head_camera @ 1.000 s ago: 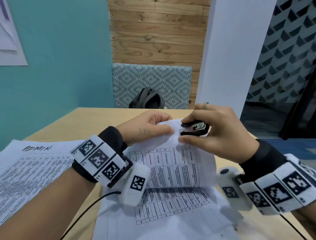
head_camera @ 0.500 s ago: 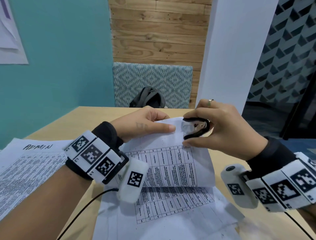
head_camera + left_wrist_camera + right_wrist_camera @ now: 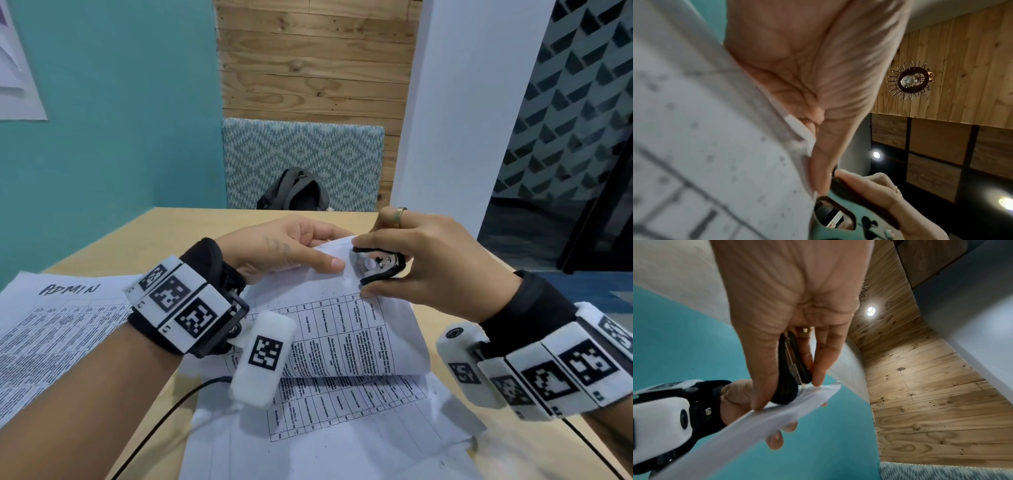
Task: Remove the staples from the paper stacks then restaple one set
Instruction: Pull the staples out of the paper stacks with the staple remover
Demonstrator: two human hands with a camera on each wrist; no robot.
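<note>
Your right hand (image 3: 442,263) has eased its squeeze — the staple remover (image 3: 378,265) now gapes at the paper stack (image 3: 342,329) corner your left hand (image 3: 284,248) pinches — 1 staple probably freed.

Matt printed paper stack (image 3: 349,329); glossy black plastic staple remover (image 3: 378,265); smooth wood table (image 3: 164,233).

You've got white paper stack (image 3: 346,329) with black printed tables, black staple remover (image 3: 378,269) with what looks like silvery metal inside, tan wooden table (image 3: 191,226), teal wall (image 3: 120,120), teal-white zigzag chair back (image 3: 301,154).
</note>
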